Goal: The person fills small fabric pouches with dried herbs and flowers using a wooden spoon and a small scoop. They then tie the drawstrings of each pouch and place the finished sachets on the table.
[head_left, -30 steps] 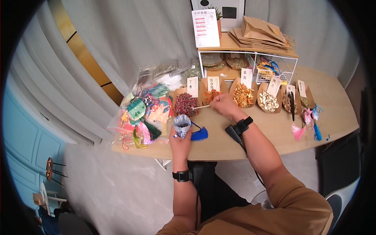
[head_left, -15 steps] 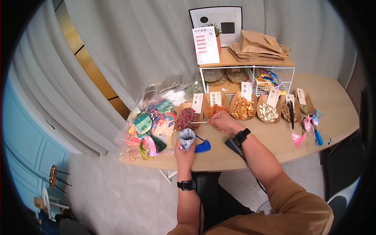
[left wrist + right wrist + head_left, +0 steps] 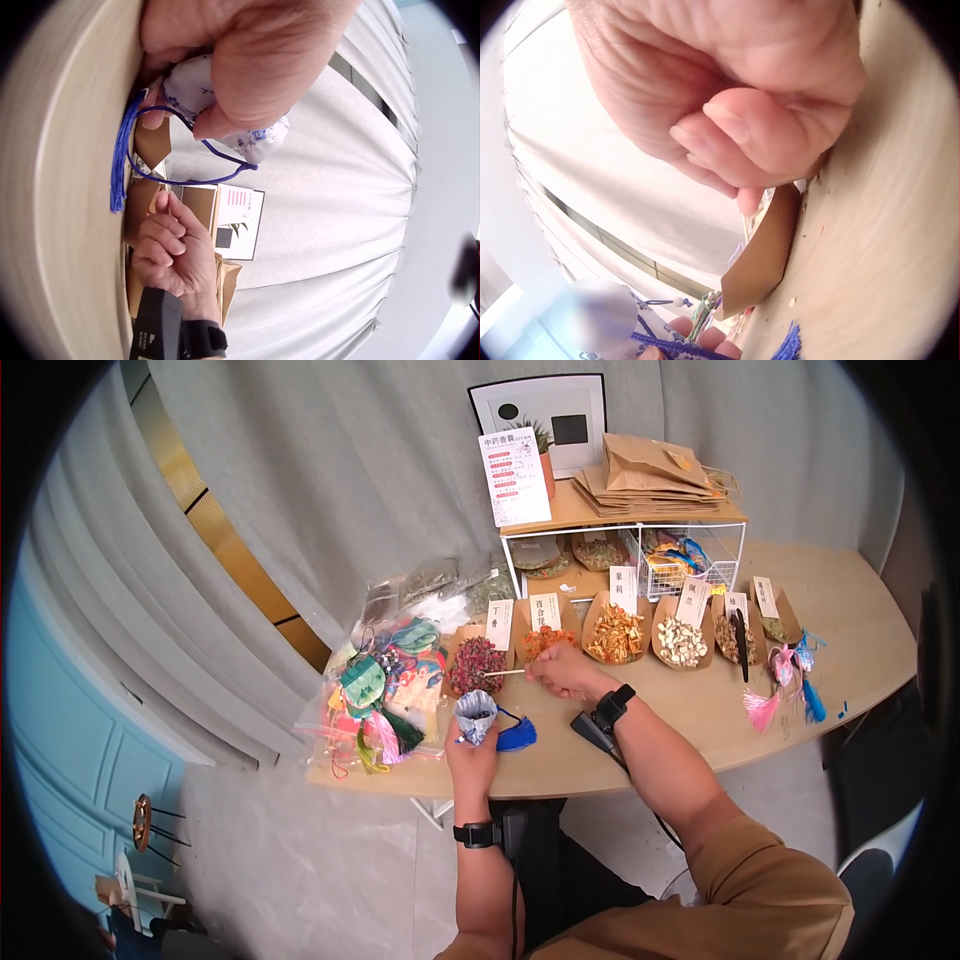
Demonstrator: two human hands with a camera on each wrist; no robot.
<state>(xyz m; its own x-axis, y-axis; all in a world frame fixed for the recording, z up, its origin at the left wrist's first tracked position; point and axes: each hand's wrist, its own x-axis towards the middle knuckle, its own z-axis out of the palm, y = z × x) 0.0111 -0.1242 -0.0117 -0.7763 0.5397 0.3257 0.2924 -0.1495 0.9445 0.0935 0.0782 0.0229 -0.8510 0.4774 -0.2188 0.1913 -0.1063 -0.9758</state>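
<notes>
My left hand [image 3: 472, 765] grips a white pouch with blue flowers [image 3: 475, 712], its mouth open upward and dark bits inside. A blue tassel [image 3: 517, 735] lies on the table beside it. My right hand [image 3: 562, 670] pinches a thin light stick [image 3: 505, 673], whose far end is at the dark pink dried buds [image 3: 478, 665] in a brown paper tray. In the left wrist view the pouch [image 3: 191, 86] hangs under my fingers with its blue cord. My right fingers are curled in the right wrist view.
Brown trays of orange petals [image 3: 548, 643], yellow pieces [image 3: 614, 632] and white slices [image 3: 680, 642] stand rightward, with label cards. Plastic bags and tasselled sachets [image 3: 385, 695] lie left. Black tongs [image 3: 740, 645] rest on another tray. A shelf [image 3: 610, 510] stands behind.
My right hand has come down and left from the orange petals, bringing the stick's far end to the pink buds. The left hand keeps its grip on the pouch. The head view has shifted.
</notes>
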